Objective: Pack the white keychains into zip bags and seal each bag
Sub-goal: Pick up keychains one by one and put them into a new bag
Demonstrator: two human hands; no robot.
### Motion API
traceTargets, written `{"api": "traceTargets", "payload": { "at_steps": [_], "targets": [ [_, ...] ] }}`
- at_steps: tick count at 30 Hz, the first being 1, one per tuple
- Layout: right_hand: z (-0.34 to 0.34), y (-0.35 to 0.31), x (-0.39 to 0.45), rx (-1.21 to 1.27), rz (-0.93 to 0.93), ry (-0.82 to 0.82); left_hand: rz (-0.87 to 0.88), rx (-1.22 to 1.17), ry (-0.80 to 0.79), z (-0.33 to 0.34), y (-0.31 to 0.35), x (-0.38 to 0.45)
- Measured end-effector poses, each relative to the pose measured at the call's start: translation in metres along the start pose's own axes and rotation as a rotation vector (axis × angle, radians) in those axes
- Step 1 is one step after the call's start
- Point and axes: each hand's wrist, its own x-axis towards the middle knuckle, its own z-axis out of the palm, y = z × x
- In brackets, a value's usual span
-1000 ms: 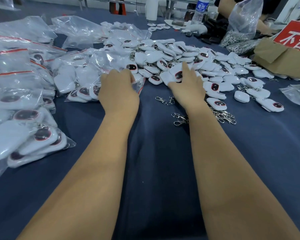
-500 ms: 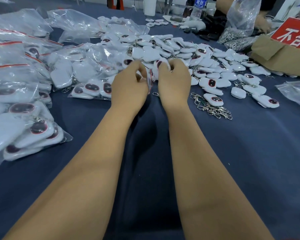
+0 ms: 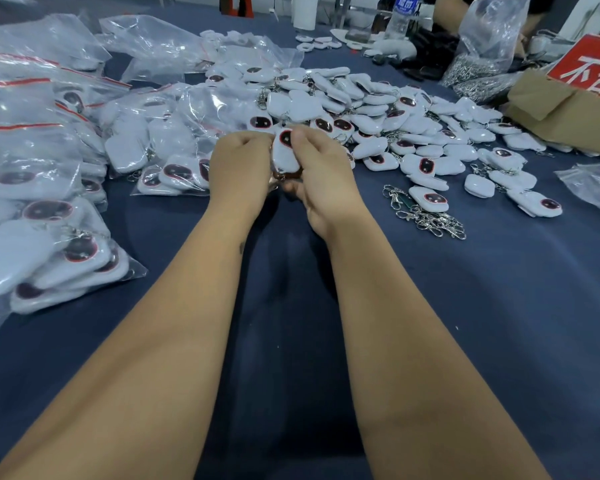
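Dozens of loose keychains (image 3: 368, 109) sit heaped mid-table on the blue cloth (image 3: 499, 306), so I judge plenty left to pack. Filled bags (image 3: 42, 161) stack up along the left, several with red zip strips, looks like roughly half done. Spare metal clips (image 3: 426, 216) lie near the heap's front edge. My left hand (image 3: 241, 164) and right hand (image 3: 321, 174) both curl around one keychain (image 3: 286, 154), held upright between them. I can't tell whether a bag is in my grip.
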Motion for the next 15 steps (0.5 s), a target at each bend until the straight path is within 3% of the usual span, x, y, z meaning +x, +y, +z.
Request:
{"api": "traceTargets", "payload": {
  "at_steps": [15],
  "targets": [
    [-0.0027,0.0027,0.0000,0.067,-0.058,0.031,0.108,0.104,-0.028,0.0046,-0.0088,0.0031]
  ]
}}
